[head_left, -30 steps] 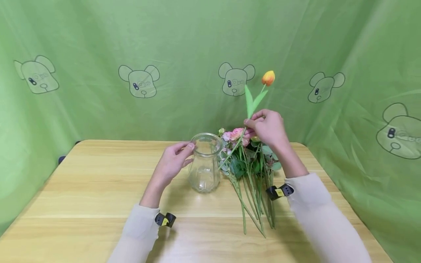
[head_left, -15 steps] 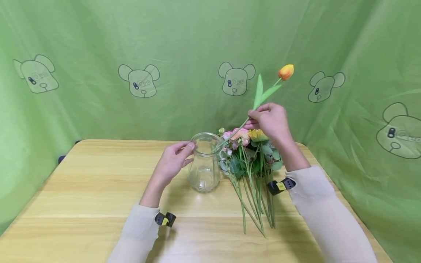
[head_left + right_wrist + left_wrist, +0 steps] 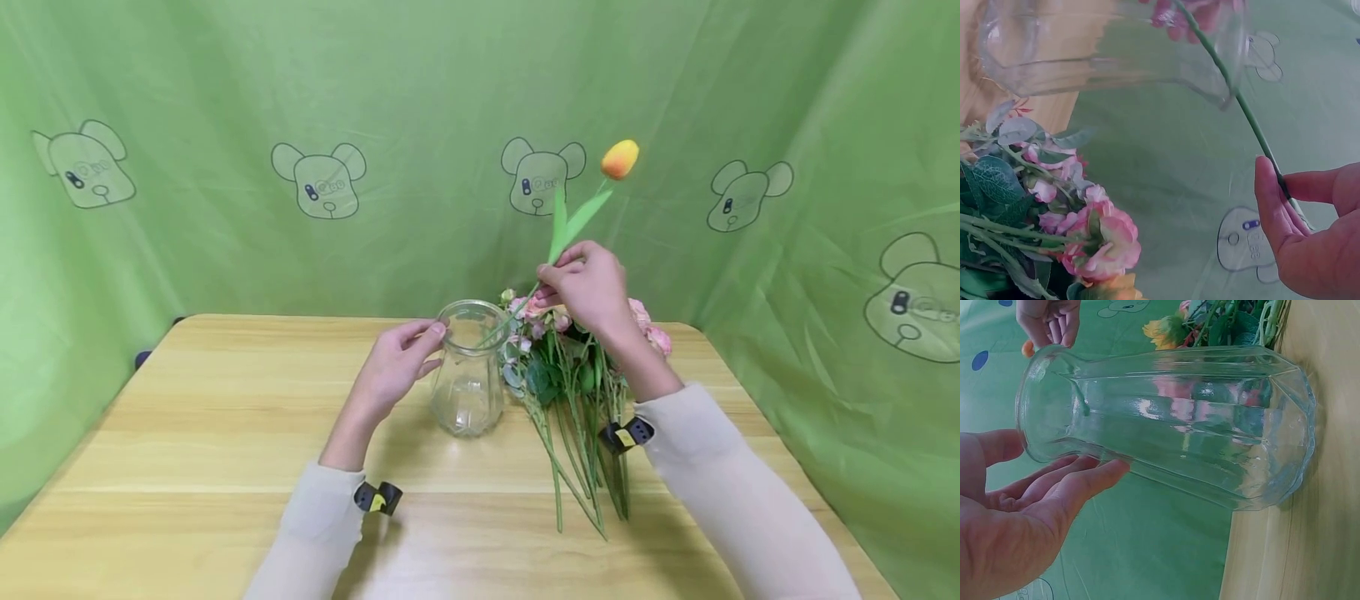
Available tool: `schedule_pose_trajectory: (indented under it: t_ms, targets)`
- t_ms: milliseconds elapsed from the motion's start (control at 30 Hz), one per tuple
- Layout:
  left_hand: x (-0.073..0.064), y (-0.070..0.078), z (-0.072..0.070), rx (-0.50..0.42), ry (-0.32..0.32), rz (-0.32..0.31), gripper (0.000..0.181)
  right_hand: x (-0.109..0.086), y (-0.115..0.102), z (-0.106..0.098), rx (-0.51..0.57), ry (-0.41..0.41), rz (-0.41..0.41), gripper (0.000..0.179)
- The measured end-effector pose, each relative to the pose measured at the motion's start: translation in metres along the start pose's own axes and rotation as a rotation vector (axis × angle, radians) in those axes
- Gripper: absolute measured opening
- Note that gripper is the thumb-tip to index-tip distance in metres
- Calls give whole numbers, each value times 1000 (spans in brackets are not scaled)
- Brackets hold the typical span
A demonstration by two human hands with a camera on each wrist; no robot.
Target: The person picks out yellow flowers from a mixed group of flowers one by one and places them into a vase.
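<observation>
A clear glass vase (image 3: 467,392) with a flared rim stands upright on the table. My left hand (image 3: 401,360) holds it by the neck, thumb at the rim and fingers along the side, as the left wrist view shows. My right hand (image 3: 591,287) pinches the green stem (image 3: 1250,119) of an orange-yellow tulip (image 3: 620,160) just below its two leaves. The tulip leans up to the right over the vase's mouth, and its lower stem end shows inside the neck in the head and left wrist views.
Right of the vase lies a bunch of artificial flowers (image 3: 1100,244), pink and yellow blooms with leaves, their several long stems (image 3: 577,458) pointing toward the table's front. A green cloth (image 3: 420,100) with bear outlines hangs behind the wooden table (image 3: 225,417) and at its sides.
The tulip's stem end has gone from beside the vase into its mouth. My right hand rose slightly rightward, then came back left. My left hand and the vase have stayed in place.
</observation>
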State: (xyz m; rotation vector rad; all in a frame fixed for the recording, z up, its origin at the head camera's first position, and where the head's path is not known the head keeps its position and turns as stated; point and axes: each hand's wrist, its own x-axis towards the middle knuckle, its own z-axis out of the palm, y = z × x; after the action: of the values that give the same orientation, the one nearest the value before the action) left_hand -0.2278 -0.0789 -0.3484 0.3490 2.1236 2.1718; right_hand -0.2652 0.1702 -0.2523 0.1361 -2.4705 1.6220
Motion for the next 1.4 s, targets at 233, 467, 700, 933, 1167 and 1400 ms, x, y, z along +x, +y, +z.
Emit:
schedule_pose_trajectory:
  t_ms: [233, 467, 700, 933, 1167, 1400]
  targets:
    - [-1, 2, 1, -1, 2, -6, 45, -7, -2, 17, -90, -40, -71, 30]
    - [-1, 2, 0, -7, 1, -8, 46, -17, -8, 35, -153, -56, -127, 27]
    - [-1, 2, 0, -9, -5, 0, 46, -24, -13, 49, -254, -63, -177, 25]
    - [-2, 3, -1, -7, -9, -2, 47, -30, -19, 61, -368, -103, -183, 19]
    - [-1, 2, -2, -6, -7, -4, 45, -34, -22, 71, -442, -169, -174, 15]
    - [-2, 2, -2, 3, 0, -9, 44, -35, -18, 78, -519, -207, -205, 12]
